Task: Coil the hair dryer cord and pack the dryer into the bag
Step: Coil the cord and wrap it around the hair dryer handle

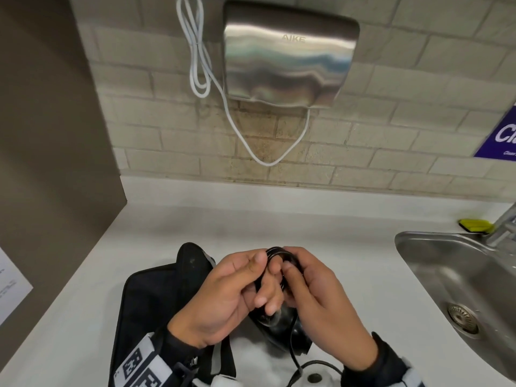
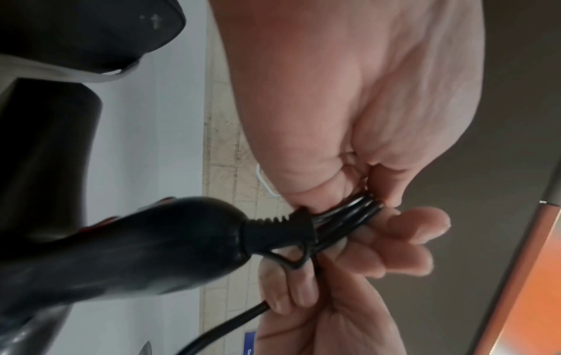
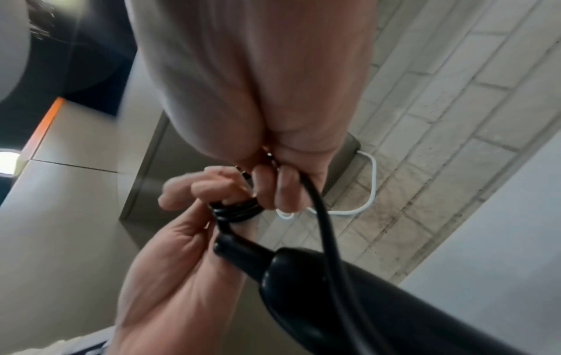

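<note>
Pinching one coiled cord (image 1: 279,254), two hands, left hand (image 1: 223,297) and right hand (image 1: 321,297), hover above one bag (image 1: 150,297), white counter (image 1: 279,219).

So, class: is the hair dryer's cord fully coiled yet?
Partly coiled: several loops sit bunched between both hands, but a loose length of cord trails free.

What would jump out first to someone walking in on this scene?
Probably the two hands at the counter's front edge: the left hand and right hand both hold loops of black cord, with the black hair dryer hanging beneath. Next, the shiny steel hand dryer on the brick wall above, its white cable dangling beside it.
</note>
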